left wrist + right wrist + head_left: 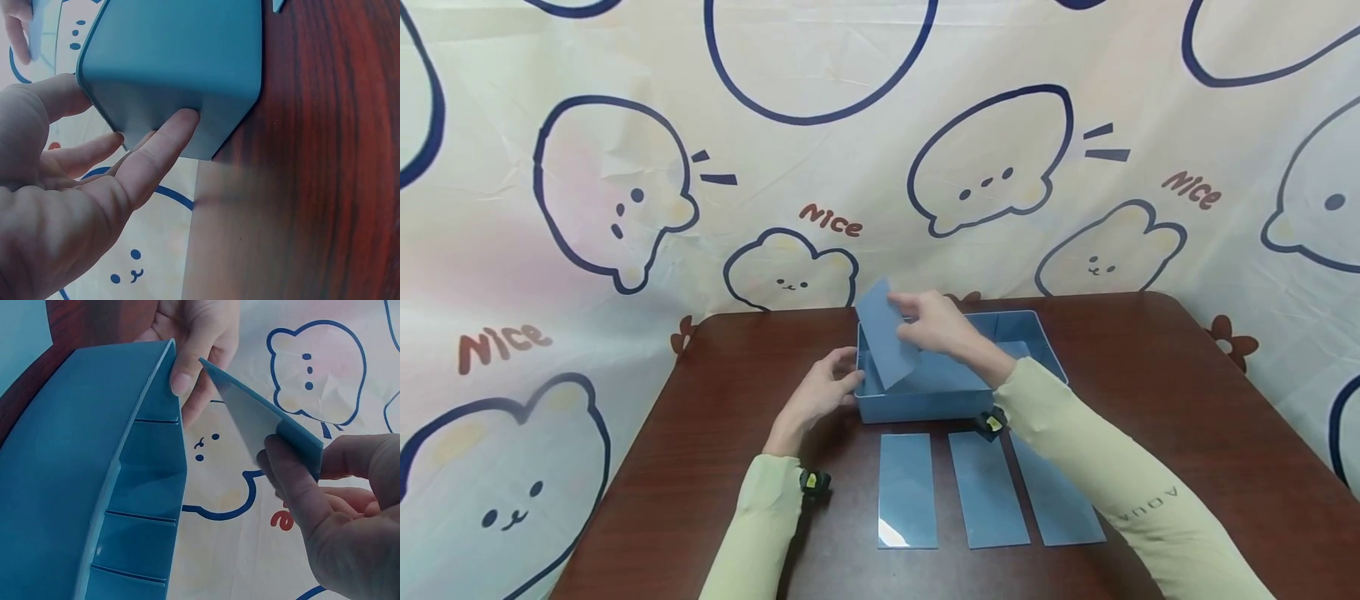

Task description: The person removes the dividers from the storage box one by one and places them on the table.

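Note:
In the head view a shallow blue box (925, 408) sits toward the back of the table. My right hand (936, 323) pinches a thin, flat blue panel (886, 337) by its edge, tilted above the left part of the box. In the right wrist view the panel (269, 412) stands apart from the box wall (69, 437), and thin ridges line the inside of that wall. My left hand (87, 181) holds the box's left end (169, 56), its thumb at the rim and fingertips against the outer wall.
Three flat blue panels lie in a row in front of the box: a left one (907, 492), a middle one (990, 492) and a right one (1060, 500), partly under the right sleeve. A cartoon-printed cloth (805, 167) hangs behind the dark wooden table (737, 367).

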Demonstrator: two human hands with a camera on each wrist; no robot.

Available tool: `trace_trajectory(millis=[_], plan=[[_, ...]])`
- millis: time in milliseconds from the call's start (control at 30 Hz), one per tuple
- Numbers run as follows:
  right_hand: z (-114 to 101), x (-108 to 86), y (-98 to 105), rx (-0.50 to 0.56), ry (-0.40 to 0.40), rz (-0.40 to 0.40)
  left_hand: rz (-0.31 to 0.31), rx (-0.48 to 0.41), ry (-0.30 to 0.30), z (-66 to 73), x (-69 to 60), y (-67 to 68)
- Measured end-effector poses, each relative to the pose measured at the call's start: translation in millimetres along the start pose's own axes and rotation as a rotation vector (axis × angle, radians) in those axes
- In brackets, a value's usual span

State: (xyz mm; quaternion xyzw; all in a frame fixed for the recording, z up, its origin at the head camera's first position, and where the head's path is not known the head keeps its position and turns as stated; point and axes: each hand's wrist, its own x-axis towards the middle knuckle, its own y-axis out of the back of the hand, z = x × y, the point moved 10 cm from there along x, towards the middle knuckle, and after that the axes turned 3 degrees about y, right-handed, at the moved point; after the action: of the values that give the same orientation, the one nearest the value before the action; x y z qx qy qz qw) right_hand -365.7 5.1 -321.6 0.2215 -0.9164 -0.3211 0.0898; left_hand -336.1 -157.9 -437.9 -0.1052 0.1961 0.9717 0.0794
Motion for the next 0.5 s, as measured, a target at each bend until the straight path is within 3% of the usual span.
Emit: trace_trajectory(millis=[500], plan=[[13,-18.0,5,0.156,0.032,0.032,-0.005,0.011,-0.015,1.1,-1.5,-0.3]])
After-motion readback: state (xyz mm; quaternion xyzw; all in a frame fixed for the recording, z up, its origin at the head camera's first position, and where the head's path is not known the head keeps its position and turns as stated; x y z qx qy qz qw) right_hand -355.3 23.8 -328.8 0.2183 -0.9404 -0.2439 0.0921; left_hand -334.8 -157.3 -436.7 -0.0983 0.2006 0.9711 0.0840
